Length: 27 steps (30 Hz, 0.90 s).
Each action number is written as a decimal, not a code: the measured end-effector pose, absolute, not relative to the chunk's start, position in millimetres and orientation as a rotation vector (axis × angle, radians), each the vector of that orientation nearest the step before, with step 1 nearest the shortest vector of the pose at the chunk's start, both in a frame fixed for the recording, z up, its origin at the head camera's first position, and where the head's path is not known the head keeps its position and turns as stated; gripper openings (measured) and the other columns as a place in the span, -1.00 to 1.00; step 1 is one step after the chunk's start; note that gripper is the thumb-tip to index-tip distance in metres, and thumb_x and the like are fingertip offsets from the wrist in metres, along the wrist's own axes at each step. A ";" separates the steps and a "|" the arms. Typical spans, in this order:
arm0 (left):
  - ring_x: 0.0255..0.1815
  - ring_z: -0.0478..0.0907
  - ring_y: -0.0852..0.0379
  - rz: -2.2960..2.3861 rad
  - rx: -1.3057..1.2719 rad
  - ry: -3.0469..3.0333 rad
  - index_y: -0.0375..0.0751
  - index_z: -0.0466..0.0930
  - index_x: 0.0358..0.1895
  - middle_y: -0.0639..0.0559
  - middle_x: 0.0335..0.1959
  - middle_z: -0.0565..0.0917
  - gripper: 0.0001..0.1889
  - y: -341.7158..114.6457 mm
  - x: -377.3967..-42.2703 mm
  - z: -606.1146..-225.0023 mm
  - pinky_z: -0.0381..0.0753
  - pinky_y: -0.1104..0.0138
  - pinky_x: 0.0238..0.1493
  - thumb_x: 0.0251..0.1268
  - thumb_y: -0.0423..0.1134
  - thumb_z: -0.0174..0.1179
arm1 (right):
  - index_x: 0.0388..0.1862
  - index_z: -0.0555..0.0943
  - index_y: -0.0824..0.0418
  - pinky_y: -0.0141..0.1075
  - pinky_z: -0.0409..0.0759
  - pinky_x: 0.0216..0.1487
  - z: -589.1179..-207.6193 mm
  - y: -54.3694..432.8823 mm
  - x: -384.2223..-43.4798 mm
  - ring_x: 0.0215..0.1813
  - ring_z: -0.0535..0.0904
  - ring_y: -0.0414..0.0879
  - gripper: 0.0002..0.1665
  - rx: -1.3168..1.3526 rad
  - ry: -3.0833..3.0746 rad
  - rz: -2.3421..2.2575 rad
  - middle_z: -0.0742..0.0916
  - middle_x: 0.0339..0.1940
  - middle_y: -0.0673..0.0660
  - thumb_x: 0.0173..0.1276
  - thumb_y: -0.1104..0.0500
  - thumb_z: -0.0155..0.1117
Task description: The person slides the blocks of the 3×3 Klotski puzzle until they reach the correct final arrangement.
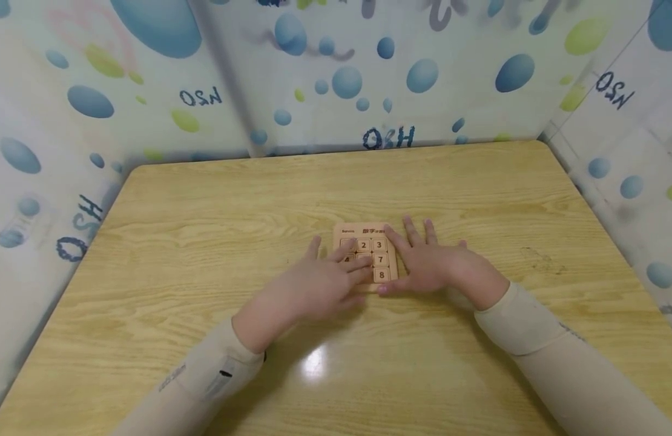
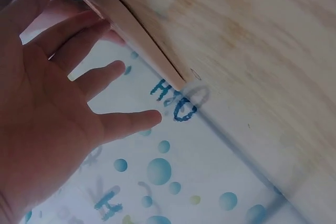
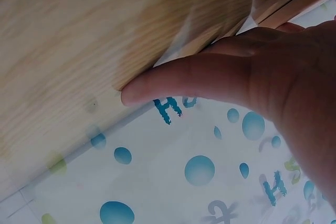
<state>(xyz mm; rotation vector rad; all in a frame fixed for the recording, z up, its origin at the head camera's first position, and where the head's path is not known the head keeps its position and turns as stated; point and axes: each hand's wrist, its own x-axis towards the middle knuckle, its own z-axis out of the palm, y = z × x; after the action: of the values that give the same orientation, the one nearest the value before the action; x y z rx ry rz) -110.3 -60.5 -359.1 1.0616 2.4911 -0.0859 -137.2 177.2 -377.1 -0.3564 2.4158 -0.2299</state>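
A wooden number sliding puzzle (image 1: 389, 266) lies flat near the middle of the table, its 2, 3, 7 and 8 tiles readable. My left hand (image 1: 322, 287) reaches over its left and lower part, fingers spread, fingertips on or just above the tiles. Those fingers hide several tiles. At the right side, my right hand (image 1: 431, 263) has its index fingertip by the puzzle's upper right corner and its thumb by the lower right corner. The left wrist view shows the puzzle's edge beyond the left hand's extended fingers (image 2: 131, 120). One right finger (image 3: 184, 82) stretches straight in the right wrist view.
The light wood-grain table (image 1: 205, 212) extends around the puzzle on all sides. Walls with blue and green dots (image 1: 347, 82) close in its back and both sides. A bright reflection lies on the tabletop in front of the hands.
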 end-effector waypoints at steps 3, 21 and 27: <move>0.84 -0.24 -0.03 -0.072 1.110 2.468 0.22 0.16 0.72 0.32 0.76 0.07 -0.31 -58.3 -105.0 -358.4 -0.14 -0.52 0.62 0.66 0.30 -0.05 | 0.79 -0.46 -0.16 0.89 -0.21 0.21 -378.2 177.7 -136.9 0.73 -0.54 0.50 0.56 -0.364 2.417 -0.229 -0.43 0.77 0.27 0.18 -0.78 0.13; 0.84 -0.18 -0.06 -0.035 1.080 2.476 0.23 0.30 0.66 0.32 0.73 0.19 -0.35 -66.8 -95.6 -354.2 -0.15 -0.54 0.61 0.64 0.27 0.03 | 0.79 -0.45 -0.16 0.90 -0.18 0.20 -379.2 177.0 -136.5 0.74 -0.51 0.51 0.58 -0.359 2.429 -0.237 -0.42 0.78 0.27 0.14 -0.80 0.13; 0.83 -0.09 -0.07 -0.053 1.101 2.510 0.17 0.43 0.59 0.26 0.68 0.34 -0.40 -64.9 -98.0 -350.6 -0.11 -0.53 0.60 0.64 0.26 0.04 | 0.79 -0.45 -0.17 0.89 -0.20 0.22 -379.5 178.6 -136.7 0.74 -0.53 0.50 0.58 -0.351 2.423 -0.238 -0.43 0.78 0.25 0.15 -0.80 0.14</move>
<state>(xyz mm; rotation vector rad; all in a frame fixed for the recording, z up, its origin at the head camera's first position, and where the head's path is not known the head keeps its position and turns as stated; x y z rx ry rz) -98.0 -64.9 -350.6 1.1008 2.5102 -0.0531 -136.7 178.6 -379.5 -0.3506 2.4235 -0.2382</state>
